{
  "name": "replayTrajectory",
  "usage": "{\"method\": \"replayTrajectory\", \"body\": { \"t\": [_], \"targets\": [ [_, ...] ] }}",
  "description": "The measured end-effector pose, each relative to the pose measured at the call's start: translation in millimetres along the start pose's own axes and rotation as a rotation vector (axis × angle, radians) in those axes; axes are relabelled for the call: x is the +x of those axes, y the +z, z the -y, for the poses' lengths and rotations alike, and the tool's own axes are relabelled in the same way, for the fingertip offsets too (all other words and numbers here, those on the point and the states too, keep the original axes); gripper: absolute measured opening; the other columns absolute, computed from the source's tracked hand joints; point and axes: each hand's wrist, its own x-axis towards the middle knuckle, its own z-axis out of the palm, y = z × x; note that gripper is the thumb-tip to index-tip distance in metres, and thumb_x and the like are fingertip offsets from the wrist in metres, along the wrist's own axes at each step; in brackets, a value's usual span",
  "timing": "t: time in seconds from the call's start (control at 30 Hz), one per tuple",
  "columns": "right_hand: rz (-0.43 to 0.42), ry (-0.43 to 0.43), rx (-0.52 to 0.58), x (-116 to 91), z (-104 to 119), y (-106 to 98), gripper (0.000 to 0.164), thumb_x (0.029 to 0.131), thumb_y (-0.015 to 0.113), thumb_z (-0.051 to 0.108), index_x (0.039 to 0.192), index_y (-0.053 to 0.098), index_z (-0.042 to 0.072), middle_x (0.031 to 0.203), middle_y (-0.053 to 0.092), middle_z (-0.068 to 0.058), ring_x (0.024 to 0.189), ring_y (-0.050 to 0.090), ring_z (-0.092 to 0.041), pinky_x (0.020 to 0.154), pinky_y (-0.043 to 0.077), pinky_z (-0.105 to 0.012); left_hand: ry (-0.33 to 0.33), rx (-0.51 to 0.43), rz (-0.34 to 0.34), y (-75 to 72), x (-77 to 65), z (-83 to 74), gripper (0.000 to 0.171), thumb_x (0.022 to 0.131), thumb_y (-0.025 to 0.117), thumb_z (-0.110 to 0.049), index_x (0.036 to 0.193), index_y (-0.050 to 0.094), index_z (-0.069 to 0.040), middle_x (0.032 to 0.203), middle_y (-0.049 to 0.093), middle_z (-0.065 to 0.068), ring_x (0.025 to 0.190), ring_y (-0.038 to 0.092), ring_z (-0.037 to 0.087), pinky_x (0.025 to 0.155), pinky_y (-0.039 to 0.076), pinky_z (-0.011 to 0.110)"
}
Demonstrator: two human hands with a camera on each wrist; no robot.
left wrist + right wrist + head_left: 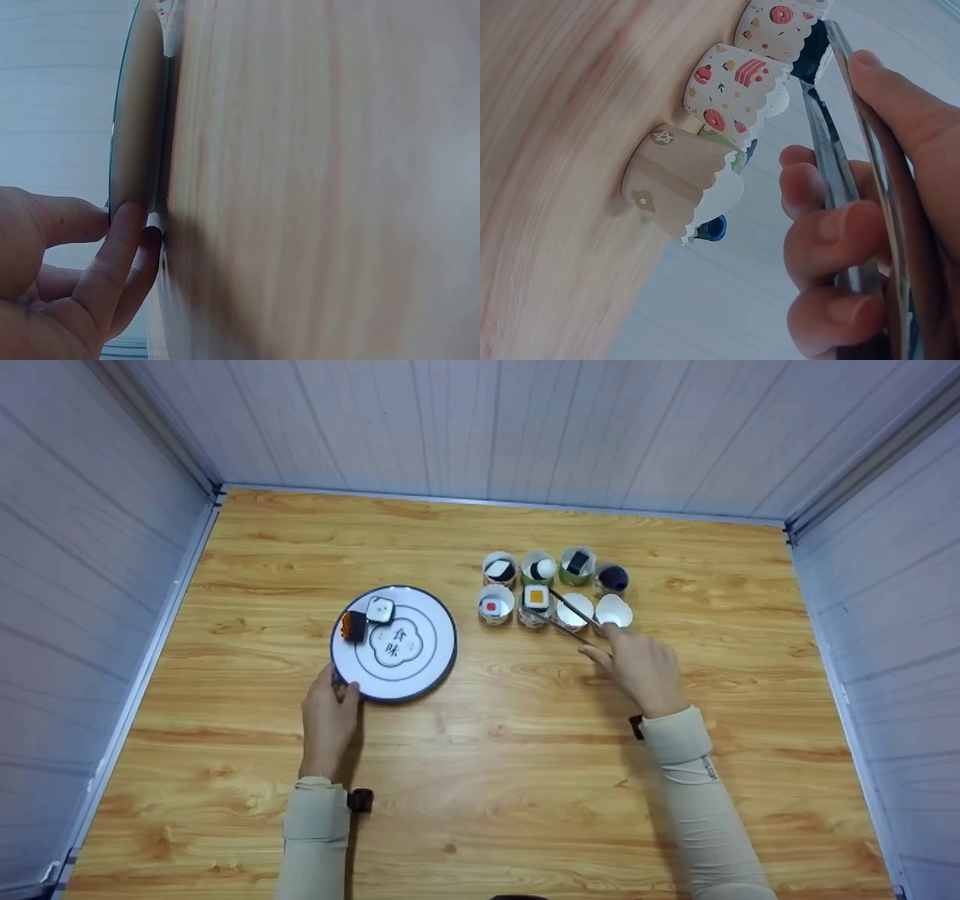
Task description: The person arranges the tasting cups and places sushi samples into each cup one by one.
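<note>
My left hand (330, 720) pinches the near left rim of a white, blue-edged plate (420, 675), its thumb on top and fingers beneath. On the plate sit a white-topped toy sushi piece (380, 610) and a dark one with an orange edge (354, 626). Metal tongs (836, 150) are in my right hand (649, 671). Their tips straddle a sushi roll with a yellow centre (536, 597) at the mouth of a paper cup (532, 620) in the front row. In the right wrist view its dark side shows between the tips.
Several paper cups stand in two rows right of the plate. Left in the front row, a cup (496, 619) holds a red-centred piece (491, 606). Black and white pieces, such as a black one (577, 561), fill the back row. Pale walls (465, 427) enclose the wooden table (480, 780).
</note>
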Motion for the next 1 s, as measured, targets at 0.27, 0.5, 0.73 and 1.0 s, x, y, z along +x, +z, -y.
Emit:
{"method": "replayTrajectory", "body": {
  "t": [0.27,0.5,0.73,1.0],
  "targets": [
    [0.001,-0.012,-0.004,-1.3,-2.4,3.3,0.048,0.09,0.069,0.053,0.1,0.068,0.006,0.049,0.04,-0.005,0.04,0.038,-0.021,0.036,0.027,-0.035,-0.004,-0.003,-0.001,0.5,-0.7,0.3,0.052,0.102,0.054,-0.008,0.151,0.038,0.001,0.14,0.052,0.022,0.115,0.055,0.029,0.096,0.048,0.042],
    [-0.009,-0.022,-0.004,-0.4,-2.6,5.4,0.048,0.09,0.068,0.054,0.1,0.069,0.007,0.048,0.038,-0.004,0.039,0.033,-0.018,0.036,0.024,-0.034,-0.034,-0.012,0.025,-0.6,-0.3,-1.3,0.053,0.103,0.053,-0.01,0.153,0.036,-0.002,0.146,0.048,0.02,0.125,0.052,0.03,0.102,0.045,0.042],
    [0.0,-0.008,0.035,0.2,-0.3,2.9,0.045,0.092,0.066,0.054,0.096,0.066,0.01,0.05,0.039,-0.002,0.041,0.034,-0.018,0.036,0.025,-0.034,-0.044,-0.01,0.039,-1.1,1.4,-0.7,0.052,0.103,0.052,-0.012,0.152,0.037,-0.003,0.146,0.048,0.019,0.13,0.048,0.03,0.106,0.043,0.043],
    [0.025,-0.028,0.068,9.4,19.0,1.2,0.046,0.092,0.065,0.056,0.096,0.063,0.011,0.061,0.052,-0.005,0.045,0.044,-0.023,0.038,0.034,-0.038,-0.01,0.006,0.007,-0.2,0.5,-0.6,0.051,0.103,0.053,-0.01,0.15,0.04,0.0,0.136,0.055,0.02,0.114,0.055,0.029,0.093,0.048,0.041]
  ]
}}
